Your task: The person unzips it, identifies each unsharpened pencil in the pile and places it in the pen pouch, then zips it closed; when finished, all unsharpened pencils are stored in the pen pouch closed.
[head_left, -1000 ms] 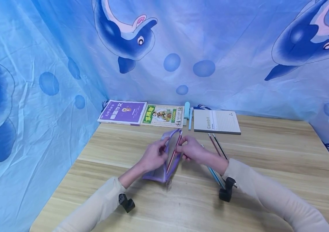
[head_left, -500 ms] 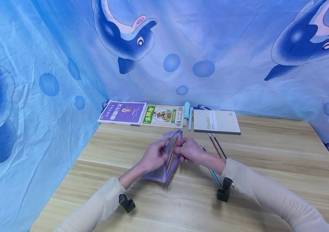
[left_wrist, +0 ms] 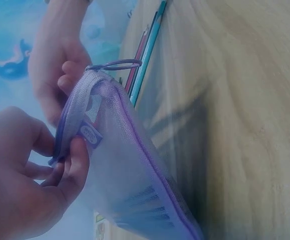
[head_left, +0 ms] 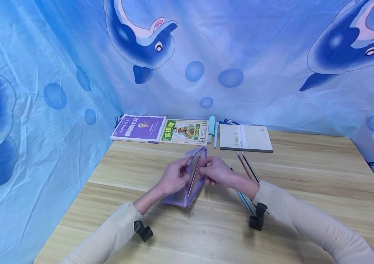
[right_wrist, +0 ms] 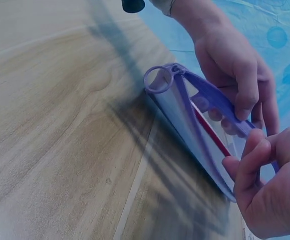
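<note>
My left hand (head_left: 173, 178) and right hand (head_left: 217, 171) hold open a purple mesh pencil pouch (head_left: 187, 183) on the wooden desk (head_left: 305, 176), a red pencil (head_left: 194, 175) inside. Loose pencils (head_left: 246, 167) lie just right; two books (head_left: 158, 130) and a notepad (head_left: 245, 138) line the far edge.

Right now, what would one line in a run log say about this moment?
left hand: grips purple mesh zip pouch | right hand: pinches pouch's other edge | red pencil: inside pouch | loose pencils: on wooden table

We see a soft, translucent purple mesh pouch (head_left: 187, 183) with a woven zip tape, on a matt pale wood-grain surface (head_left: 305, 190); behind hangs creased, faintly shiny blue cloth (head_left: 58, 73).
</note>
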Demonstrator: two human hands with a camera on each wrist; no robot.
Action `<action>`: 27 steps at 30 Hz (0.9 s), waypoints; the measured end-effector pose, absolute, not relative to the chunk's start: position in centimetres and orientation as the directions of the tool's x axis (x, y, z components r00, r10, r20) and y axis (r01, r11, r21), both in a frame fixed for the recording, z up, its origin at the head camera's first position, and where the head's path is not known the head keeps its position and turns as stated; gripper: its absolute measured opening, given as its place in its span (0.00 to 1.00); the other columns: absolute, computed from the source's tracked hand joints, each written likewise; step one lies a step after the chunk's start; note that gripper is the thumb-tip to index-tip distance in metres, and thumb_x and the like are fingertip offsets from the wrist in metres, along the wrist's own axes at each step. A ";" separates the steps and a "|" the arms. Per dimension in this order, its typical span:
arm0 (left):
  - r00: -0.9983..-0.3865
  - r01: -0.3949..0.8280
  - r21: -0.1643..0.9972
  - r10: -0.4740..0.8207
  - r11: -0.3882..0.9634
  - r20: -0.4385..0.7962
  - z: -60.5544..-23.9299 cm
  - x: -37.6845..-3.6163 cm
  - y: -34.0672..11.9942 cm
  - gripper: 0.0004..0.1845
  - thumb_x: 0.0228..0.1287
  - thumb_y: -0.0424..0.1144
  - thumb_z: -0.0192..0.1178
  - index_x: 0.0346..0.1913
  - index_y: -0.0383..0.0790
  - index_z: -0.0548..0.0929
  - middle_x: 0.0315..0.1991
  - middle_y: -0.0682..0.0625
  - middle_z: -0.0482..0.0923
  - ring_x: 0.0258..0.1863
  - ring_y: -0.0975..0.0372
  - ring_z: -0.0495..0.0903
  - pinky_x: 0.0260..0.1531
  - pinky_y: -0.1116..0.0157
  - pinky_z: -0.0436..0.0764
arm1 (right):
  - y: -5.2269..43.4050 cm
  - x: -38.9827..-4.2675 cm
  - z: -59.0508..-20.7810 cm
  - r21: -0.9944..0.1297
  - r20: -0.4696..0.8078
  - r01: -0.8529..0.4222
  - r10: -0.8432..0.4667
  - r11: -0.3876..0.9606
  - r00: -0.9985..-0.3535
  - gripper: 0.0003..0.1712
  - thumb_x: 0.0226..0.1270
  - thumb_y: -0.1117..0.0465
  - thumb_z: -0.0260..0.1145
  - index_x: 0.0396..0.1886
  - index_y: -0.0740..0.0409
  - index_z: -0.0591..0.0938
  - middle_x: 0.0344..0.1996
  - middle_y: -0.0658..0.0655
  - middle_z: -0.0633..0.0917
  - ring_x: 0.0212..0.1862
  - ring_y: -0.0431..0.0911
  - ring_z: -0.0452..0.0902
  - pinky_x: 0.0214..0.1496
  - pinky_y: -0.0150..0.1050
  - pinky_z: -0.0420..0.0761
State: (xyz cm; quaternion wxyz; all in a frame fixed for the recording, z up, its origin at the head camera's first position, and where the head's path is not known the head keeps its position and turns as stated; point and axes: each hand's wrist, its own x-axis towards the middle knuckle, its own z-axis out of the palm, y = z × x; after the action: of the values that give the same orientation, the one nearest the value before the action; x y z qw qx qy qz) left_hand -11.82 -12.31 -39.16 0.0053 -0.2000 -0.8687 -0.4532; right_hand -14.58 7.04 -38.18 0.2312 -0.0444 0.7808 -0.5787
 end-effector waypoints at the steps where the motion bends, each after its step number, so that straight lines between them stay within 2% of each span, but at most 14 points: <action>1: -0.920 0.353 0.789 0.341 0.503 0.194 -39.1 -11.8 -12.4 0.38 0.51 0.20 0.57 0.70 0.26 0.67 0.34 0.46 0.77 0.31 0.60 0.75 0.28 0.66 0.81 | 7.1 -14.6 -38.1 -0.925 -0.300 0.186 -0.337 0.331 -0.892 0.11 0.64 0.71 0.61 0.46 0.69 0.77 0.28 0.59 0.87 0.15 0.43 0.73 0.13 0.29 0.69; 8: -0.924 0.351 0.802 0.318 0.483 0.213 -39.0 -11.8 -13.0 0.36 0.52 0.20 0.57 0.69 0.26 0.69 0.35 0.46 0.77 0.33 0.59 0.76 0.30 0.66 0.81 | 8.4 -14.5 -37.5 -0.931 -0.222 0.105 -0.312 0.351 -0.924 0.12 0.68 0.68 0.61 0.50 0.68 0.77 0.31 0.63 0.87 0.15 0.44 0.74 0.13 0.31 0.70; 12: -0.918 0.372 0.789 0.320 0.489 0.234 -39.2 -11.8 -13.3 0.33 0.52 0.21 0.57 0.67 0.24 0.71 0.35 0.45 0.78 0.32 0.59 0.76 0.30 0.67 0.81 | 9.5 -14.8 -37.3 -0.923 -0.170 0.033 -0.329 0.384 -0.929 0.12 0.70 0.67 0.60 0.50 0.68 0.77 0.34 0.66 0.86 0.20 0.53 0.80 0.17 0.35 0.75; 16: -0.917 0.376 0.777 0.321 0.504 0.236 -39.1 -11.7 -13.4 0.31 0.54 0.21 0.57 0.65 0.25 0.73 0.35 0.47 0.79 0.32 0.60 0.77 0.31 0.65 0.81 | 10.5 -15.5 -37.6 -0.838 0.006 -0.207 -0.371 0.506 -0.929 0.14 0.66 0.68 0.62 0.50 0.68 0.77 0.36 0.62 0.86 0.27 0.54 0.83 0.25 0.38 0.79; 20: -0.917 0.376 0.769 0.329 0.517 0.227 -38.9 -11.6 -13.5 0.30 0.54 0.22 0.56 0.64 0.30 0.77 0.35 0.48 0.79 0.33 0.60 0.77 0.33 0.64 0.81 | 11.1 -16.2 -38.2 -0.599 0.222 -0.486 -0.451 0.637 -0.865 0.20 0.60 0.70 0.67 0.53 0.65 0.78 0.43 0.60 0.83 0.38 0.51 0.83 0.33 0.40 0.82; 23: -0.909 0.386 0.778 0.350 0.496 0.227 -38.8 -11.7 -13.9 0.29 0.54 0.20 0.55 0.63 0.31 0.79 0.37 0.44 0.81 0.34 0.59 0.78 0.34 0.63 0.81 | 11.3 -16.6 -38.6 -0.443 0.301 -0.615 -0.538 0.652 -0.787 0.28 0.57 0.70 0.71 0.59 0.63 0.76 0.51 0.62 0.79 0.47 0.54 0.80 0.38 0.44 0.83; 27: -0.913 0.345 0.821 0.366 0.455 0.181 -38.1 -11.9 -14.5 0.28 0.56 0.20 0.54 0.63 0.32 0.79 0.44 0.39 0.82 0.38 0.56 0.79 0.36 0.63 0.82 | 11.3 -17.0 -38.4 -0.368 0.356 -0.710 -0.615 0.600 -0.704 0.31 0.57 0.70 0.73 0.61 0.62 0.75 0.55 0.62 0.79 0.54 0.57 0.78 0.45 0.49 0.84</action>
State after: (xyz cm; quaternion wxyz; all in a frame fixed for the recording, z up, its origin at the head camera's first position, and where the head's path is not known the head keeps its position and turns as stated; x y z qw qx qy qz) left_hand -11.95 -14.52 -38.14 -0.0110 -0.2085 -0.8530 -0.4784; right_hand -16.98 11.27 -38.43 -0.0962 -0.3727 0.8891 -0.2475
